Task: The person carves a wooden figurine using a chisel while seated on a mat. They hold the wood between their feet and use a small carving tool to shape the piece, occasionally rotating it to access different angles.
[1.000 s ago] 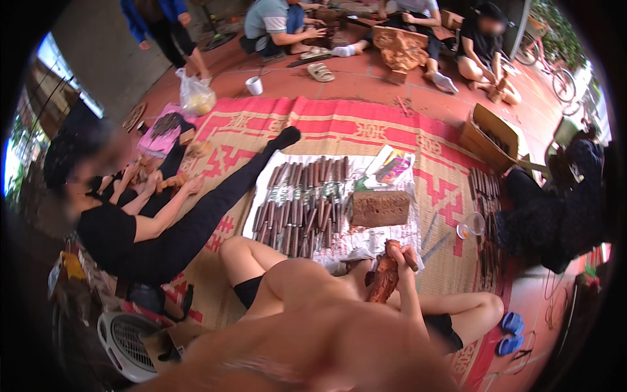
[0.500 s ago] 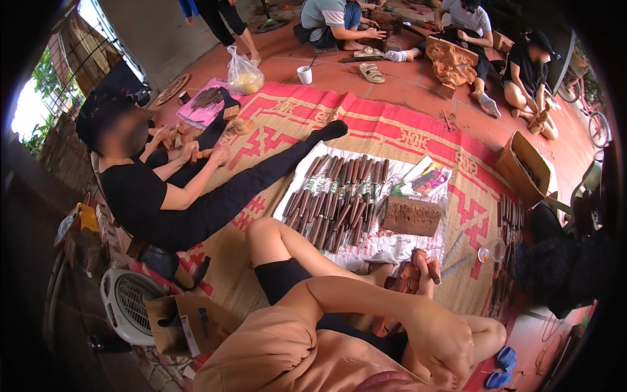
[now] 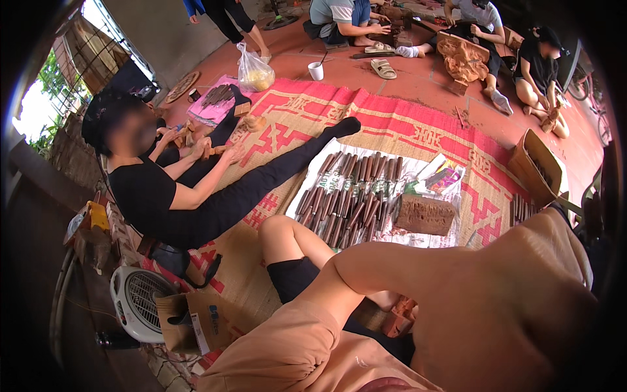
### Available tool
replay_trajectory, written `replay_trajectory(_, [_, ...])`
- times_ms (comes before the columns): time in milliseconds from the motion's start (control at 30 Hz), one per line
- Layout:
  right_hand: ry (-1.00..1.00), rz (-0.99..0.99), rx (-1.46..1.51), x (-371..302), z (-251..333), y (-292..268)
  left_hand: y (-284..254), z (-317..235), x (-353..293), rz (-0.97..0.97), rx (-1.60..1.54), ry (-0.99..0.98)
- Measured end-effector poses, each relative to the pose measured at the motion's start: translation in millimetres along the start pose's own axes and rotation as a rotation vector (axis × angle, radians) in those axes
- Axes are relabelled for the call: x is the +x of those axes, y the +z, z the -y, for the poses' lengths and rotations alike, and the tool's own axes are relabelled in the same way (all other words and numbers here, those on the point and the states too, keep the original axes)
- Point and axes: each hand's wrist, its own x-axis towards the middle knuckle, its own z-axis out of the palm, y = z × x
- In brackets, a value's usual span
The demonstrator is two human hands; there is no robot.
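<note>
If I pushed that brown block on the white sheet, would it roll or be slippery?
The block probably wouldn't roll, since it's boxy with flat-looking sides and lies flat on the sheet. Its surface looks rough and pitted, so it may not feel slippery. It looks thick and solid, so it's likely stiff.

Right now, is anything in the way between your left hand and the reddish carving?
Nothing visible blocks the left hand from the reddish carving, though the left arm hides part of that space.
</note>
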Motion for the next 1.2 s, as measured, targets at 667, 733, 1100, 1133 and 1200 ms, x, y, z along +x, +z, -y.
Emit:
replay_trajectory(667, [0.033,0.016,-0.118,3,11,-6,-2,-13,-347,0.25,0.748,-1.338])
replay_trajectory(733, [0.045,0.028,-0.093,-3,18,5,-14,-21,-367,-0.363,0.478,-1.596])
replay_trajectory(1100, [0.054,0.116,-0.101,5,3,12,-4,48,-387,-0.72,-0.197,-1.394])
replay_trajectory(1133, [0.022,0.105,-0.138,5,0,11,-5,47,-387,-0.705,-0.199,-1.403])
replay_trajectory(1200, [-0.041,0.087,-0.212,5,-7,7,-6,52,-403,-0.732,-0.169,-1.387])
